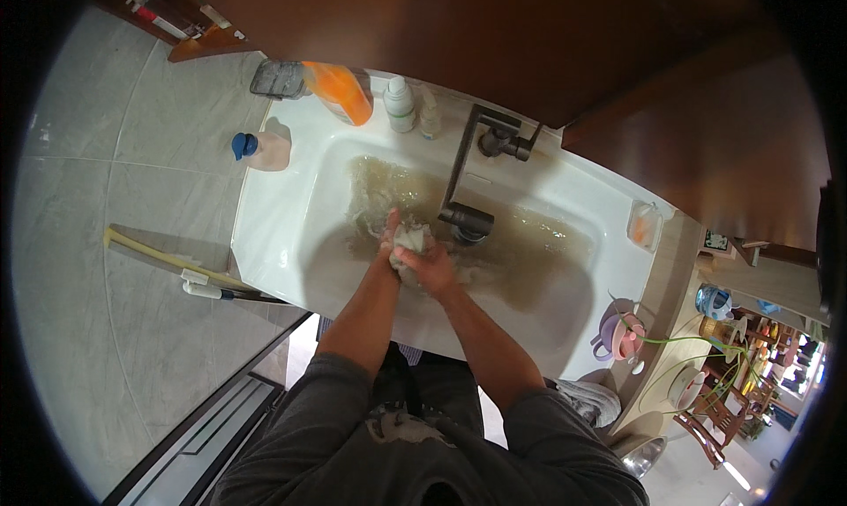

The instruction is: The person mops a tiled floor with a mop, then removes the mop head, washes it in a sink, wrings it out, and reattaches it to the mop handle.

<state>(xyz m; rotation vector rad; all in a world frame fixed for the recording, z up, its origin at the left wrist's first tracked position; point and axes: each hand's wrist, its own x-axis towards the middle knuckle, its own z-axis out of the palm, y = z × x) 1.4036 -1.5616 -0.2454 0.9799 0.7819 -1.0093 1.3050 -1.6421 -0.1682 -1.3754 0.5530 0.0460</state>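
Note:
Both of my hands are low in a white sink that holds murky, brownish water. A wet, pale cloth is bunched between them. My left hand is against the cloth's left side, with fingers pointing up the picture. From the right, my right hand grips the cloth with its thumb across it. The water around my left hand is rippled. Just right of my hands hangs the head of a dark faucet. The underside of the cloth is hidden.
Along the back rim stand an orange bottle, a white bottle and a small clear pump bottle. A blue-topped pump bottle is at the left corner. Pink and purple cups sit at right. A wooden cabinet overhangs the back.

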